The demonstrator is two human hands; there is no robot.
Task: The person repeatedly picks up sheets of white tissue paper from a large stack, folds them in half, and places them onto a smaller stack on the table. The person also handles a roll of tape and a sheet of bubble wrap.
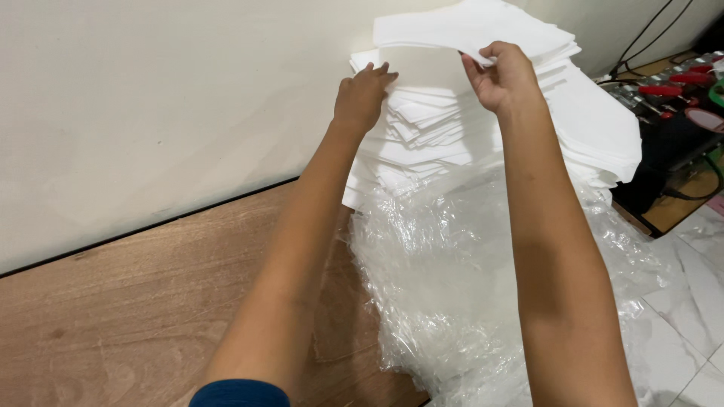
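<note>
A tall, uneven stack of white sheets (452,128) leans against the pale wall at the top middle. My left hand (362,94) presses on the stack's left side and touches the lower left edge of a single white sheet (426,68). My right hand (501,75) pinches that same sheet at its upper right corner, lifting it off the stack. More white sheets (596,120) fan out to the right behind my right forearm.
Crumpled clear plastic wrap (452,286) spreads below the stack over the wooden surface (136,301). A white marbled tile floor (686,301) lies at the right. Tools with red handles (667,90), black cables and a dark box sit at the top right.
</note>
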